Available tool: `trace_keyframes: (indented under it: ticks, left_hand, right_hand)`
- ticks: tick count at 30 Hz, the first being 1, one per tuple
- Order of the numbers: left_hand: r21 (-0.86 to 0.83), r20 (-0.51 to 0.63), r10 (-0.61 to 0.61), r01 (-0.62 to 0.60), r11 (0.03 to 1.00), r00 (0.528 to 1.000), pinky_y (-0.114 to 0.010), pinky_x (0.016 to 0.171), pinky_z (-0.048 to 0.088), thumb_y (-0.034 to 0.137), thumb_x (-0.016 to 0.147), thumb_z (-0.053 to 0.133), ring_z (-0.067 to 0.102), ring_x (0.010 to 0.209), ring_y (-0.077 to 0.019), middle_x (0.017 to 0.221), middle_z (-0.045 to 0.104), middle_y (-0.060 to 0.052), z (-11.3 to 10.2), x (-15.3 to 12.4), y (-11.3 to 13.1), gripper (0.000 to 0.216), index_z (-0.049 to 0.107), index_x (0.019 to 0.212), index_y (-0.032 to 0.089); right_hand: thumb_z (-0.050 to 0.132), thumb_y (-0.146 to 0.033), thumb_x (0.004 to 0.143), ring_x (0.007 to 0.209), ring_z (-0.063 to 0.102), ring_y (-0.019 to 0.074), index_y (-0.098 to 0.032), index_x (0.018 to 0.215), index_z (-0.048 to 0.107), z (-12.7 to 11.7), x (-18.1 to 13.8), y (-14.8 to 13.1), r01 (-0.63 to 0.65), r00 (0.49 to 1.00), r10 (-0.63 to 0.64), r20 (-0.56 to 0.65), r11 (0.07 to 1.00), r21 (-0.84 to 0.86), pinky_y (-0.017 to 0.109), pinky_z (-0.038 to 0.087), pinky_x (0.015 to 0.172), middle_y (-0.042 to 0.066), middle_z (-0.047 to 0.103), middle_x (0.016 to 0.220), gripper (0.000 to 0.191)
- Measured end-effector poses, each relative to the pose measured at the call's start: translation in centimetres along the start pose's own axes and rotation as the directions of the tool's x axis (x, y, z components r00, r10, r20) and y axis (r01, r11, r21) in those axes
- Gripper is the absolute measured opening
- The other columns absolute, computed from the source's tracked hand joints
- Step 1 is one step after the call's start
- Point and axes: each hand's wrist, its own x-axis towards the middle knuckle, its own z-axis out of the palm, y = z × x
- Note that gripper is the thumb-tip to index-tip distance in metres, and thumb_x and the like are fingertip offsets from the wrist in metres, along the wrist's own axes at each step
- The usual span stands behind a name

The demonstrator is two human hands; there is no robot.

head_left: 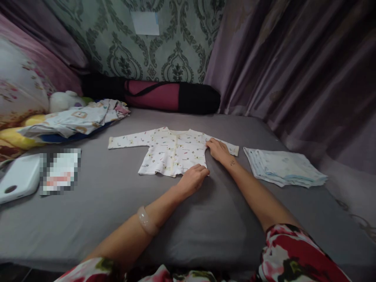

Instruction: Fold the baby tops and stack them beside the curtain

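Head view shows the left hand (194, 180) with fingertips closed on the bottom corner of a small printed shirt (161, 154), on its right side, and the right hand (217, 150) with fingertips gathered on the same side edge, just under the sleeve. The shirt lies flat, front up, sleeves stretched outward. The step in hand looks to be taking hold of that edge at two points; the next move seems to call for an even grip from both hands, so the thin cloth does not crease. Beneath the shirt spreads a grey sheet (111, 219). Right of the shirt, near its cuff, sits a stack of folded pale cloths (282, 166). Left of the shirt lie a blurred-out flat item (60, 172) and, farther off, a white object (23, 176); beyond its left sleeve is a heap of printed fabric (88, 115). Behind the shirt, a long black-and-red bag (152, 97) rests before the patterned wall (176, 51), with purple curtains (264, 58) to its right.
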Motion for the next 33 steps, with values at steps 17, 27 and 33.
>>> trace_keyframes:
  ticks: [17,27,33]
  left_hand:
    - [-0.251,0.071,0.249,-0.225,0.942,0.966,-0.027,0.096,0.046,0.016,0.092,0.045,0.059,0.112,-0.0184,0.119,0.064,-0.011,-3.1,-4.0,1.2,0.028,0.059,0.115,0.019]
    - [-0.213,-0.314,-0.734,0.709,0.673,0.602,-0.030,0.075,0.046,0.025,0.080,0.051,0.062,0.079,-0.0208,0.084,0.072,-0.008,-11.6,-11.0,-12.7,0.025,0.072,0.084,0.013]
    - [-0.234,-0.222,-0.804,0.771,0.593,0.551,-0.025,0.071,0.045,0.025,0.075,0.055,0.064,0.078,-0.0196,0.083,0.073,-0.008,-11.9,-10.1,-16.4,0.029,0.075,0.090,0.012]
  right_hand:
    - [0.026,-0.040,0.100,0.146,0.016,0.0269,-0.009,0.149,0.030,3.0,0.1,-8.7,0.027,0.999,-0.032,0.013,0.966,0.257,0.043,0.010,0.117,0.015,0.022,0.157,0.058]
    - [0.041,-0.028,0.096,0.125,0.044,0.0266,-0.014,0.128,0.055,-1.4,0.7,-12.3,0.120,0.989,-0.090,-0.118,0.952,0.282,0.040,0.031,0.106,0.014,0.052,0.136,0.037]
    - [0.046,-0.016,0.093,0.100,0.054,0.0220,-0.019,0.099,0.065,-4.1,-0.4,-22.9,0.547,0.837,-0.530,-0.134,0.809,0.217,0.034,0.042,0.088,0.008,0.062,0.103,0.021]
